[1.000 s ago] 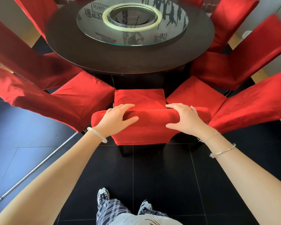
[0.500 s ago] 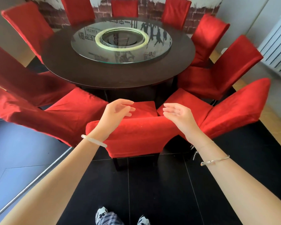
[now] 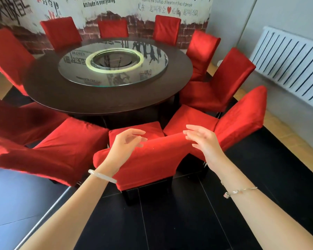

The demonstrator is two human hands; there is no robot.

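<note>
A red-covered chair [image 3: 152, 159] stands directly in front of me, its seat tucked under the round dark table [image 3: 79, 98]. My left hand [image 3: 124, 147] hovers just above the left part of the chair's backrest, fingers relaxed and holding nothing. My right hand [image 3: 204, 141] floats over the right end of the same backrest with loose, spread fingers, also holding nothing. Both hands are off the fabric.
Several more red-covered chairs ring the table, one close on the left [image 3: 61, 150] and one close on the right [image 3: 238, 120]. A glass turntable [image 3: 152, 69] sits on the tabletop. A white radiator [image 3: 287, 64] lines the right wall. Black floor tiles [image 3: 170, 222] lie below me.
Both hands let go of the chair's backrest and lifted off it. My view rose, showing the far chairs and the wall.
</note>
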